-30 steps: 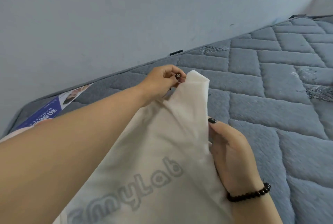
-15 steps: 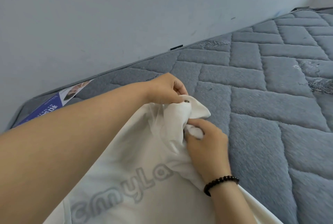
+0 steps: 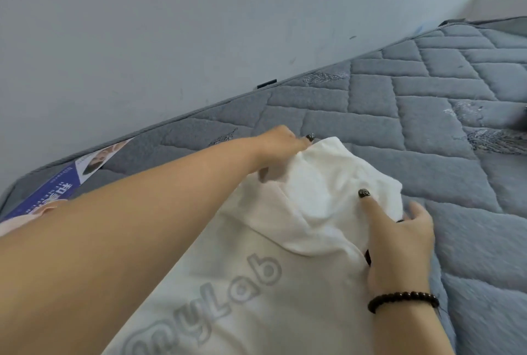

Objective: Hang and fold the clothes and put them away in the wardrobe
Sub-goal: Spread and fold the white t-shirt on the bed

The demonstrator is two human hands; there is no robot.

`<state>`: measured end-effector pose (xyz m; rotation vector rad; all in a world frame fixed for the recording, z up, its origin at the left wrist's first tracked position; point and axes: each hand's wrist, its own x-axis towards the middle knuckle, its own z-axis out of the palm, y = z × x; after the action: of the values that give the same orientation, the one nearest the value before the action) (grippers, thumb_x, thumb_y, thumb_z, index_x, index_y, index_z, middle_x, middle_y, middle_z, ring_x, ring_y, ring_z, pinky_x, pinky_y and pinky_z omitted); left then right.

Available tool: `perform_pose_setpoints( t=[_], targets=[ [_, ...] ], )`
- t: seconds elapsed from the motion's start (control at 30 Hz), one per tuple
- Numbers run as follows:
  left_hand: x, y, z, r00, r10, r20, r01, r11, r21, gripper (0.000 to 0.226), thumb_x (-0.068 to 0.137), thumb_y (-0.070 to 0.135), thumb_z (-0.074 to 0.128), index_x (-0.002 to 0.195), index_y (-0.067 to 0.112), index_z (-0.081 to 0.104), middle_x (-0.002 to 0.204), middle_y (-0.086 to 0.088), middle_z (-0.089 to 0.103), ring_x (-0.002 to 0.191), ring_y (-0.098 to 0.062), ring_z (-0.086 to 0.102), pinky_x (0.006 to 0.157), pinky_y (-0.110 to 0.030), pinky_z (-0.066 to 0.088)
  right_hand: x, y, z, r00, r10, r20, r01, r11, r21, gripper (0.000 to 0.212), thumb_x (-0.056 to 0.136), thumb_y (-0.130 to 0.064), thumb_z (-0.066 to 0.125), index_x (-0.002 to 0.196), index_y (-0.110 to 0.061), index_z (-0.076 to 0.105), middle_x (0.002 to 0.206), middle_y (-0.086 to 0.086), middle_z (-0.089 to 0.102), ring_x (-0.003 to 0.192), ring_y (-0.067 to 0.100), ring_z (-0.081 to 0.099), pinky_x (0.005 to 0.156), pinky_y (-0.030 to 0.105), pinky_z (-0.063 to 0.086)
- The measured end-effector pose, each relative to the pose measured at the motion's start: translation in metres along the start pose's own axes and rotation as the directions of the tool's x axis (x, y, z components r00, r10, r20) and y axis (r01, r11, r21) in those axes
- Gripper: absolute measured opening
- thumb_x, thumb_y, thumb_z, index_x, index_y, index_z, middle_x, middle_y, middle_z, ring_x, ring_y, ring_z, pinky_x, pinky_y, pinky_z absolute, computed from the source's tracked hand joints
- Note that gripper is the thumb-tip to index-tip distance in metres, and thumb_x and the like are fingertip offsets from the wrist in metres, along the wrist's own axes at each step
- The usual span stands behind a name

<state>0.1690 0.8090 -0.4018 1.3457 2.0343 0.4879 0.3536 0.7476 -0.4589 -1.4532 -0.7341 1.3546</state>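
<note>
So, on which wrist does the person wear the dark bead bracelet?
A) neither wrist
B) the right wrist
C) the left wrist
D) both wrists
B: the bead bracelet circles the wrist just below the right hand, which rests on the white garment; the other forearm shows none.

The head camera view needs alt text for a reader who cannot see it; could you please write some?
Two hands spread a white shirt with grey lettering on a grey quilted mattress. The left hand grips its far edge; the right hand, with a dark bead bracelet, presses a folded part flat.

Shirt (image 3: 285, 254) flatter, hands further apart.
</note>
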Motion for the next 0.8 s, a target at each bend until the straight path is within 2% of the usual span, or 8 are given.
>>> perform_pose_setpoints(
  t=[0.13,0.27,0.37,0.47,0.57,0.63,0.7,0.8],
  targets=[
    [0.017,0.000,0.022,0.996,-0.044,0.074,0.035,0.992,0.123,0.043,0.084,0.053,0.065,0.095,0.012,0.059,0.080,0.000,0.056,0.062,-0.016,0.053,0.045,-0.022,0.036,0.000,-0.008,-0.013,0.983,0.155,0.101,-0.179,0.936,0.305,0.014,0.082,-0.004,0.067,0.095,-0.006,0.069,0.081,0.007,0.073,0.069,0.020,0.069,0.061,0.029,0.054],
    [0.034,0.016,0.023,0.977,0.202,-0.071,-0.194,0.976,0.099,0.007,0.085,0.022,0.071,0.087,0.016,0.067,0.079,0.002,0.062,0.073,-0.016,0.057,0.054,-0.019,0.041,-0.001,-0.015,-0.020,0.994,0.107,-0.013,-0.093,0.912,0.399,0.018,0.087,0.000,0.058,0.093,-0.016,0.066,0.078,0.000,0.067,0.064,0.012,0.063,0.050,0.020,0.052],
    [0.040,0.038,0.012,0.919,0.337,-0.205,-0.335,0.941,0.042,0.006,0.081,0.012,0.072,0.081,0.018,0.069,0.075,0.006,0.067,0.069,-0.008,0.059,0.065,-0.020,0.047,-0.002,-0.015,-0.020,0.999,0.050,-0.001,-0.046,0.926,0.375,0.021,0.091,-0.003,0.054,0.101,-0.018,0.065,0.088,0.000,0.067,0.067,0.010,0.063,0.052,0.018,0.054],
    [0.036,0.046,0.002,0.913,0.384,-0.140,-0.384,0.923,0.027,0.013,0.083,0.002,0.066,0.081,0.015,0.069,0.063,0.006,0.064,0.049,0.003,0.055,0.052,-0.010,0.043,-0.003,-0.019,-0.019,1.000,-0.021,0.008,0.015,0.908,0.419,0.032,0.091,0.000,0.052,0.117,-0.017,0.062,0.107,0.003,0.068,0.073,0.003,0.067,0.056,0.016,0.053],
    [0.024,0.037,-0.013,0.936,0.349,-0.040,-0.351,0.930,-0.108,0.016,0.091,0.000,0.054,0.087,0.014,0.058,0.068,-0.002,0.064,0.049,-0.003,0.061,0.048,-0.017,0.042,-0.011,-0.028,-0.016,0.984,-0.144,0.108,0.070,0.858,0.509,0.039,0.090,0.005,0.046,0.121,-0.014,0.061,0.100,0.004,0.067,0.067,-0.001,0.065,0.055,0.012,0.049],
    [0.015,0.025,-0.029,0.960,0.281,0.000,-0.272,0.929,-0.250,0.023,0.090,-0.004,0.048,0.083,0.017,0.054,0.074,-0.003,0.067,0.061,-0.014,0.070,0.052,-0.021,0.045,-0.016,-0.028,-0.012,0.922,-0.249,0.295,0.054,0.839,0.541,0.047,0.085,0.011,0.039,0.117,-0.015,0.063,0.084,0.006,0.067,0.067,0.012,0.063,0.058,0.019,0.051],
    [-0.002,0.009,-0.046,0.971,0.239,0.027,-0.214,0.907,-0.364,0.029,0.086,-0.008,0.040,0.081,0.013,0.059,0.068,-0.001,0.067,0.062,-0.016,0.068,0.056,-0.023,0.051,-0.019,-0.023,-0.010,0.790,-0.289,0.540,0.039,0.903,0.427,0.052,0.074,0.012,0.041,0.110,-0.014,0.067,0.073,0.013,0.061,0.062,0.028,0.053,0.056,0.027,0.044],
    [-0.033,-0.032,-0.060,0.981,0.155,0.119,-0.109,0.939,-0.325,0.047,0.089,-0.003,0.037,0.059,0.015,0.070,0.067,0.001,0.069,0.066,-0.014,0.068,0.062,-0.022,0.053,-0.024,-0.014,-0.003,0.575,-0.264,0.775,0.136,0.964,0.228,0.055,0.057,-0.002,0.045,0.107,-0.011,0.067,0.087,0.019,0.072,0.078,0.029,0.062,0.064,0.033,0.036]
  ],
)
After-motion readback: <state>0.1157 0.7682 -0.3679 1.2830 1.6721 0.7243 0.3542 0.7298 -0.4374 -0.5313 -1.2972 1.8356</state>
